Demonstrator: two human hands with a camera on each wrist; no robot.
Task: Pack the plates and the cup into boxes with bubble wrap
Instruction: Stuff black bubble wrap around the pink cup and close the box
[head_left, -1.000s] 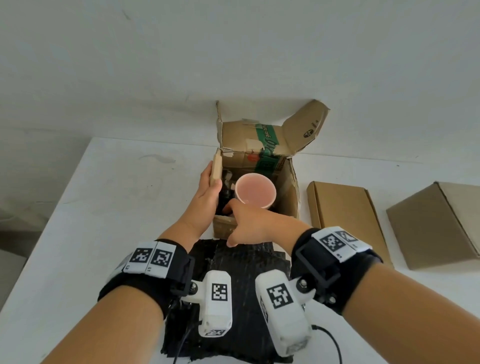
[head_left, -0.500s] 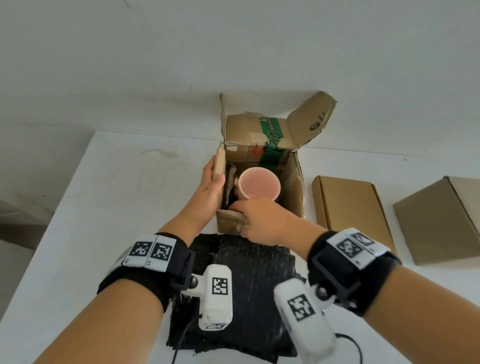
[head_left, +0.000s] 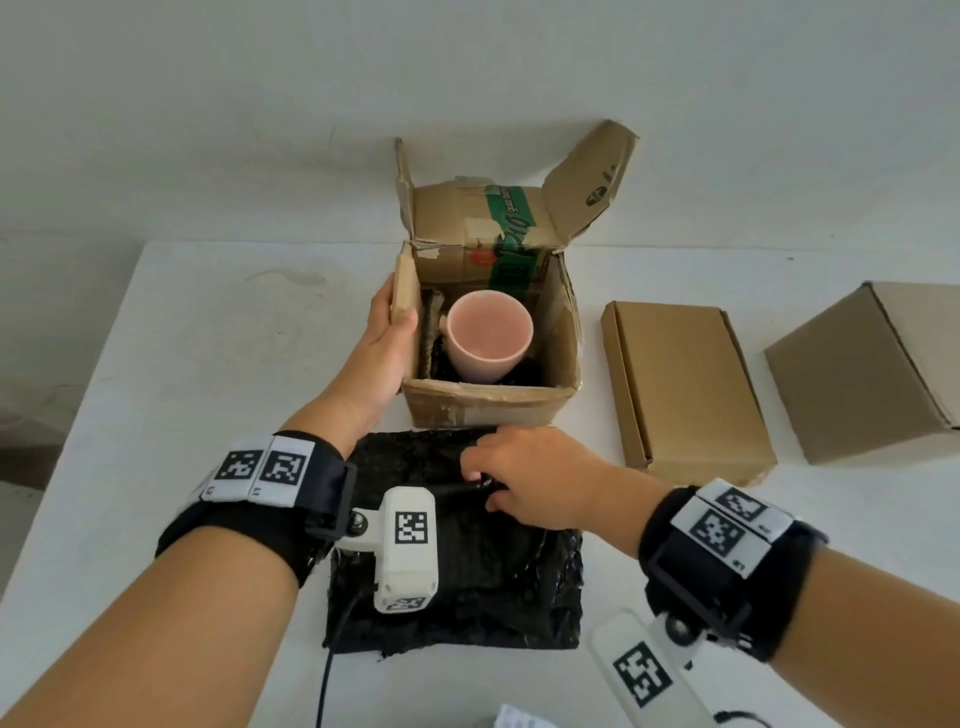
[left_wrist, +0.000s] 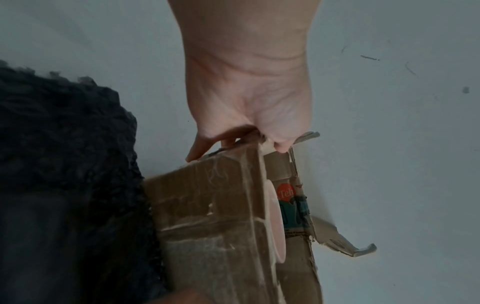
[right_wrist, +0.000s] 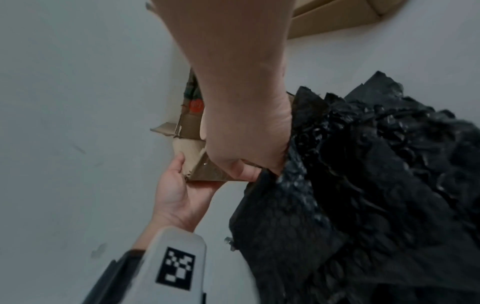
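Centrally, left hand grips the open brown cardboard box; right hand pinches black bubble wrap. Loose padding could let the pink ceramic cup tip.

So the right hand isn't on the cup anymore. It lets go and pulls back toward 6 o'clock, out of the open box, and now its fingers curl into the top sheet of the black bubble wrap stacked just in front of the box. The cup, which was lifted at the box opening with the hand around it, now sits upright down inside on its own.
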